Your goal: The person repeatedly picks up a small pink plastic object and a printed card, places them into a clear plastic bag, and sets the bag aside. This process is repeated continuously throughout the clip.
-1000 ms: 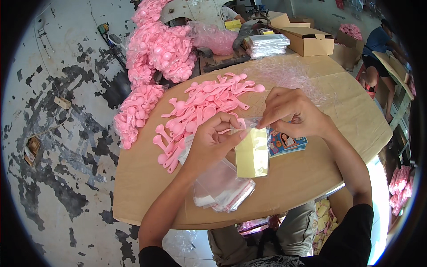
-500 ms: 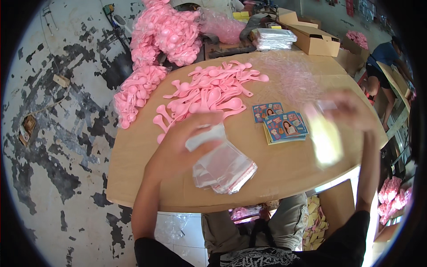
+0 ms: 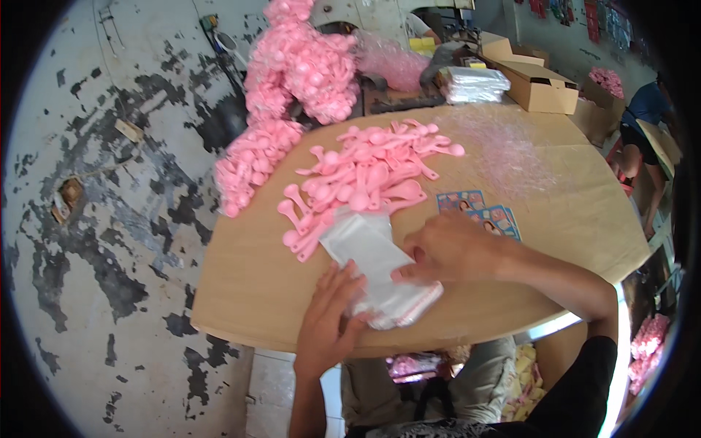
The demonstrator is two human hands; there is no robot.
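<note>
A: What's closest?

B: The person's khaki trousers point(image 3: 471, 372), below the near edge of a brown-covered surface point(image 3: 584, 197). Just over that edge comes the left hand point(image 3: 332, 310).

A: How is it held?

B: Fingers spread, the tips resting on the lower left of some clear plastic bags point(image 3: 376, 252).

A: Where do the bags lie, exactly?

B: Flat on the surface in a loose, overlapping stack, between the two hands, the far end up against some pink spoons point(image 3: 365, 168).

A: And the right hand point(image 3: 456, 248)?

B: Curled at the bags' right side. Its fingertips are partly hidden, so I can't tell whether it's pinching one.

A: Anything beside it?

B: Blue printed cards point(image 3: 505, 219), just beyond, partly hidden by that hand.

A: Farther off?

B: The spoons sit in a loose heap, with a tangle of clear strips point(image 3: 511, 150) to their right. Past the surface's left edge are bagged spoons point(image 3: 255, 157); at the back, a cardboard box point(image 3: 544, 91). Far right, a person in a blue top point(image 3: 646, 106).
</note>
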